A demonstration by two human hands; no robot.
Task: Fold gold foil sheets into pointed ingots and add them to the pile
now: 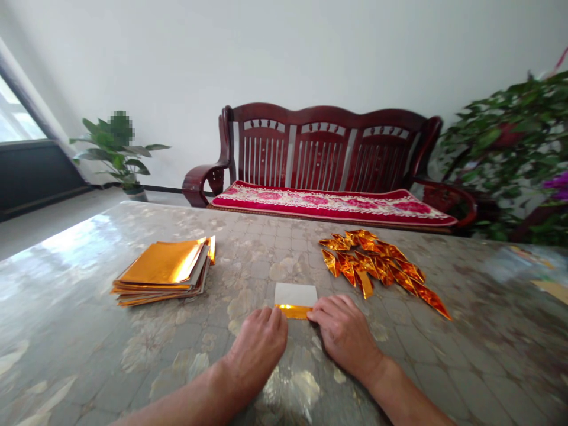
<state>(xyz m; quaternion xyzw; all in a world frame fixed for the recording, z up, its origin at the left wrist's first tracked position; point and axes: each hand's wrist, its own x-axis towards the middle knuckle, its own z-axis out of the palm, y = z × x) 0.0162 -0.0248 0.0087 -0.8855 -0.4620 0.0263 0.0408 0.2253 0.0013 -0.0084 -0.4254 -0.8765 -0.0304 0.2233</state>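
Between my hands a sheet of gold foil paper (pixel 296 294) lies on the table, its pale back facing up and its near edge turned over in a shiny gold strip. My left hand (pixel 265 332) is closed at the left end of that strip, fingers curled. At the right end, my right hand (pixel 341 325) is closed too, thumb and fingers pressed on the fold. Off to the left is a stack of gold foil paper sheets (pixel 162 263). On the right several folded gold foil pieces (pixel 377 260) lie in a loose pile.
The table (pixel 248 254) has a patterned, glossy cover. A clear plastic bag (pixel 523 260) lies at its right edge. Beyond stands a dark red wooden bench (pixel 322 148) with a red floral cushion (pixel 328 201). Potted plants (pixel 126 157) flank the bench.
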